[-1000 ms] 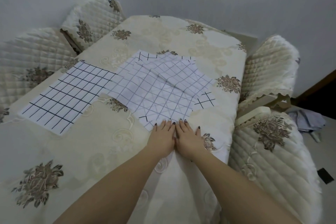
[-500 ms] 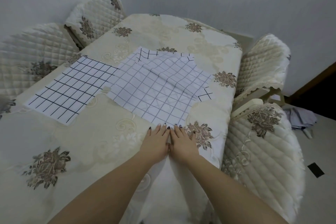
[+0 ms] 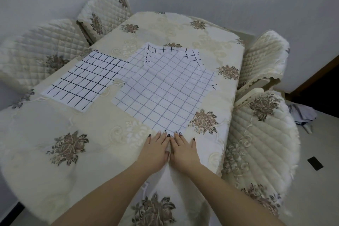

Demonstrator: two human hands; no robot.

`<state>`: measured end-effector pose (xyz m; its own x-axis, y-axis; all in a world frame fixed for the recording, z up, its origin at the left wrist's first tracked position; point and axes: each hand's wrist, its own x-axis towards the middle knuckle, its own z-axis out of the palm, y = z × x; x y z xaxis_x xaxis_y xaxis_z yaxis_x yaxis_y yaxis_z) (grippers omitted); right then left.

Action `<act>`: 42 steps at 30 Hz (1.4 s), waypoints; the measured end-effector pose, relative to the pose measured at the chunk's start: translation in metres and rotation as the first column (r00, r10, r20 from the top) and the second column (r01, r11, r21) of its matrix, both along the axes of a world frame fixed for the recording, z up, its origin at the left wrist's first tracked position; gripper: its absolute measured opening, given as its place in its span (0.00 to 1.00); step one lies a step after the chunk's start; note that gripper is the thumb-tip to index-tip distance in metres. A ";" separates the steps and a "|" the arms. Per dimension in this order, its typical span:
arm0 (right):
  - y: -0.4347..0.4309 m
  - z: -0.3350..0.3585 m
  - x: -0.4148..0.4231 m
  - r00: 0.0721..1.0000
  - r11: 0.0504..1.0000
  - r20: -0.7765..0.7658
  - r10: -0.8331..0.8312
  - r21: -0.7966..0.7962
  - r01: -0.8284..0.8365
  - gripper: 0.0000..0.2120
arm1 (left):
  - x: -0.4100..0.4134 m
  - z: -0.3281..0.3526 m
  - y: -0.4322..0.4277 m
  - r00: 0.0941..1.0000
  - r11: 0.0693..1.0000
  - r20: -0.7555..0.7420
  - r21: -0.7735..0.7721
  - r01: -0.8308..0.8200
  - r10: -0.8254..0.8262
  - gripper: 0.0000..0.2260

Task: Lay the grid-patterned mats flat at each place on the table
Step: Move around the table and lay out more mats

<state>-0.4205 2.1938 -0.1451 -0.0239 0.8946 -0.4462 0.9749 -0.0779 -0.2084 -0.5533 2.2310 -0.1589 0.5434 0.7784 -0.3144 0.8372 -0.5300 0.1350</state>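
Observation:
A white mat with a faint grey grid (image 3: 163,93) lies spread in the middle of the table, its near corner pointing at me and a crease across its far part. Under its far edge, corners of another mat with bold black lines (image 3: 154,51) stick out. A separate black-grid mat (image 3: 86,80) lies flat to the left. My left hand (image 3: 156,150) and right hand (image 3: 183,150) rest side by side, palms down, fingers spread, fingertips touching the near corner of the grey-grid mat. Neither hand holds anything.
The table (image 3: 55,124) wears a cream floral cloth. Quilted chairs stand at the left (image 3: 42,55), far left (image 3: 104,13), far right (image 3: 262,57) and near right (image 3: 260,139). A wall is close behind. Crumpled fabric (image 3: 302,113) lies on the floor at right.
The grey-grid mat has slid toward me under both hands and lies flatter, covering more of the mats beneath. My hands stay together at its near corner.

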 end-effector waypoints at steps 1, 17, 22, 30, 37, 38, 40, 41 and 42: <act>-0.004 0.001 -0.003 1.000 1.000 0.001 0.002 -0.001 -0.002 0.28 | -0.003 0.000 -0.004 1.000 1.000 0.002 -0.002 0.002 -0.002 0.26; -0.053 -0.010 -0.032 0.998 0.936 0.070 0.011 0.350 -0.034 0.19 | -0.036 -0.005 -0.050 0.992 0.994 0.126 0.112 0.004 -0.018 0.28; -0.055 -0.008 -0.034 0.984 0.879 0.154 0.092 0.451 -0.153 0.10 | -0.045 -0.007 -0.059 0.953 0.979 0.281 0.192 0.062 -0.116 0.20; -0.045 -0.010 -0.019 0.992 0.793 0.080 0.094 0.597 -0.123 0.07 | -0.044 -0.004 -0.054 0.900 0.960 0.427 0.279 -0.035 -0.091 0.13; -0.048 -0.001 -0.016 0.918 0.833 -0.392 0.063 0.527 0.168 0.05 | -0.036 -0.006 -0.034 0.837 0.984 0.545 0.168 -0.057 -0.045 0.09; -0.049 0.003 -0.016 0.900 0.835 -0.434 0.048 0.512 0.202 0.06 | -0.034 -0.003 -0.034 0.824 0.985 0.565 0.162 -0.052 -0.049 0.08; -0.050 0.011 -0.015 0.879 0.837 -0.477 -0.023 0.472 0.278 0.06 | -0.031 0.003 -0.032 0.800 0.984 0.596 0.173 -0.048 -0.066 0.08; -0.050 0.014 -0.013 0.860 0.841 -0.505 -0.072 0.433 0.324 0.06 | -0.030 0.006 -0.031 0.792 0.982 0.606 0.183 -0.049 -0.073 0.08; -0.050 0.018 -0.010 0.833 0.840 -0.541 -0.112 0.396 0.370 0.05 | -0.029 0.008 -0.028 0.787 0.980 0.612 0.192 -0.052 -0.078 0.08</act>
